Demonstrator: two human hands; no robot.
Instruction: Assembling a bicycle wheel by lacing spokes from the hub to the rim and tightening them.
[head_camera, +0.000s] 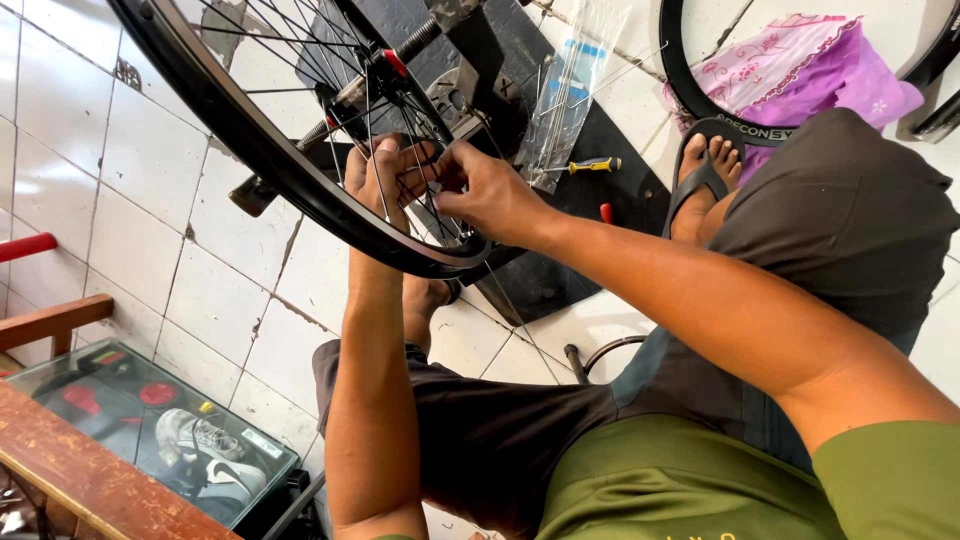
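at far left a glass-topped display case (150, 430) sits on the white tile floor (150, 200); above it the black bicycle rim (250, 140) slants across my lap as i sit on the floor. my left hand (385, 175) reaches through the spokes (400, 120) from behind, fingers curled closed around a spoke near the rim. just beside it, my right hand (490, 190) pinches shut on something small at the same spot; what exactly it is, i cannot tell. a yellow-handled screwdriver (590, 166) and a clear bag of spare spokes (570, 90) lie on the black mat (540, 270) further right, near my sandalled foot (705, 170). the risk, as i judge it: the thin spoke slips from my pinch or bends if i force it, and the small part could drop out of reach.
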